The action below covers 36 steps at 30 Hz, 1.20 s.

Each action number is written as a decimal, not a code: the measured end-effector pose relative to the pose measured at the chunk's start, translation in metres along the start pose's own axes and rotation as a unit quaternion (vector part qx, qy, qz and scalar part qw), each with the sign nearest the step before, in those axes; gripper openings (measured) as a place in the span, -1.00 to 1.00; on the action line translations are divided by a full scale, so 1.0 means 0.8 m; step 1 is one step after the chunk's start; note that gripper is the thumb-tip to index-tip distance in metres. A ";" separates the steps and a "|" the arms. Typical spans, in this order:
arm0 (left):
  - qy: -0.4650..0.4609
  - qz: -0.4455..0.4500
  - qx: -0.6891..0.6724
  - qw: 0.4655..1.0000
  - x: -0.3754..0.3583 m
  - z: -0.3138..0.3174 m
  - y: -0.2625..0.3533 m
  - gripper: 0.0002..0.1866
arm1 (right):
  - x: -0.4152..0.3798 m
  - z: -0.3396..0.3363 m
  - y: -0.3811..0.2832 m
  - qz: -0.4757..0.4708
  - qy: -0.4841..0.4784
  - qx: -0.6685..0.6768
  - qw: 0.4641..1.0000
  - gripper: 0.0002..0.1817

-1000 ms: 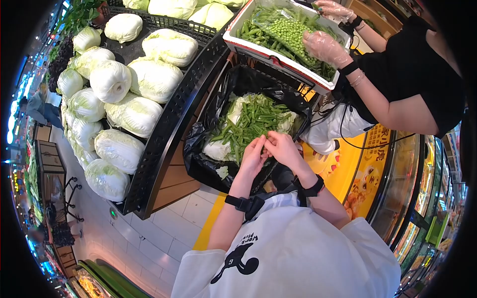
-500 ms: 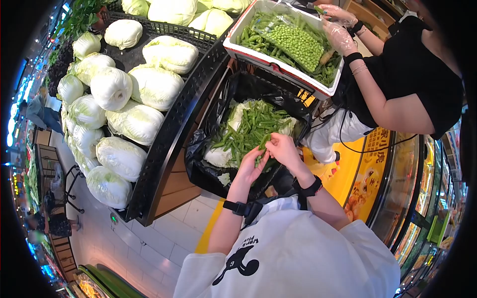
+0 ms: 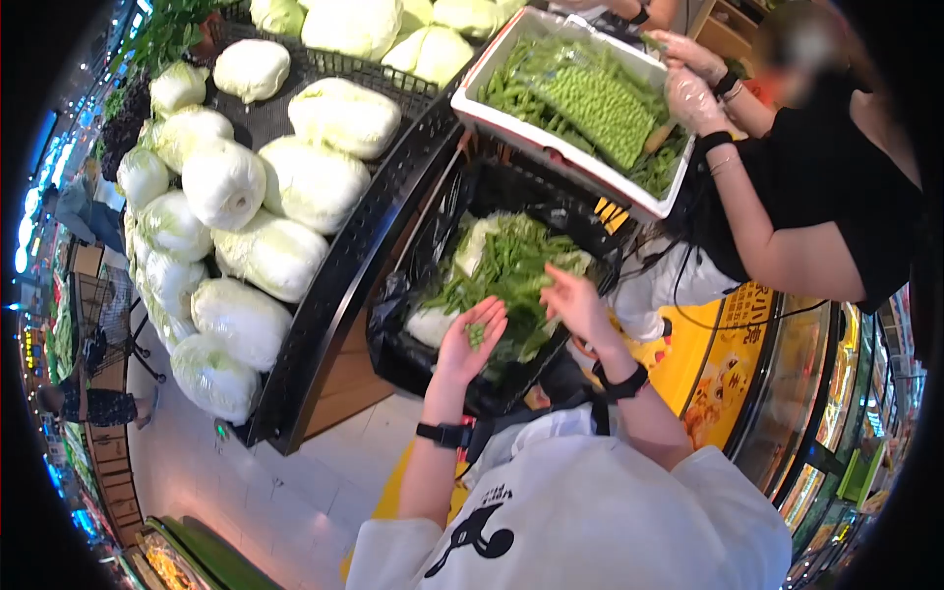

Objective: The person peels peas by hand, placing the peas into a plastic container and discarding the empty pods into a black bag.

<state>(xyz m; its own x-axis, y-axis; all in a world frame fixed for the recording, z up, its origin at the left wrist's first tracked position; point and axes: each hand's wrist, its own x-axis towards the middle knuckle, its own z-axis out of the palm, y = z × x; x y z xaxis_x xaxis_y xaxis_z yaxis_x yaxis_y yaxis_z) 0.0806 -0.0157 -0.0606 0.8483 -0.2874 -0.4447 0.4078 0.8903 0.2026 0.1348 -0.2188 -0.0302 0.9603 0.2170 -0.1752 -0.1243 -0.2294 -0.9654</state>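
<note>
My left hand (image 3: 470, 339) is cupped palm up, with a few shelled green peas (image 3: 476, 335) lying in it. To its right my right hand (image 3: 580, 310) has its fingers apart over the heap; I see nothing held in it. Below both hands is a pile of green pea pods (image 3: 501, 258), some blurred, with pale cabbage leaves (image 3: 430, 325) at its edge. A black plastic bag (image 3: 391, 307) lines the bin around them.
Whole napa cabbages (image 3: 251, 320) are stacked on a black rack (image 3: 324, 300) at left. A white foam box (image 3: 565, 157) holds pods and a bag of peas (image 3: 602, 116). Beside it is a person in black (image 3: 796, 197) with gloved hands (image 3: 694, 96). Behind is a yellow display (image 3: 678, 344).
My hands, earlier together on a pea pod, have parted. The left has turned palm up showing peas, and the right has moved slightly right and opened.
</note>
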 end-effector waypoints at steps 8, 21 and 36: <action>0.011 0.015 0.109 0.994 0.069 0.066 0.053 -0.82 | -0.011 -0.042 0.038 -0.052 -0.177 -0.220 0.958 -0.50; -0.212 0.181 0.124 0.952 0.257 0.389 0.072 -0.38 | -0.064 -0.166 0.092 0.033 -0.130 -0.110 0.985 -0.59; -0.170 0.342 0.200 0.903 0.149 0.314 0.091 -0.67 | 0.011 -0.114 0.022 0.019 -0.157 -0.004 0.987 -0.69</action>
<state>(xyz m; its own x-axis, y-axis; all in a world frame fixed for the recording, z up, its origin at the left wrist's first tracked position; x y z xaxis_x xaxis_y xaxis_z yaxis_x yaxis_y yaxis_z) 0.2964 -0.0740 0.1205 0.9748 0.1286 0.1823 -0.2180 0.7216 0.6571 0.1635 -0.3072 -0.0308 0.8302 0.4910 -0.2641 -0.1557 -0.2507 -0.9555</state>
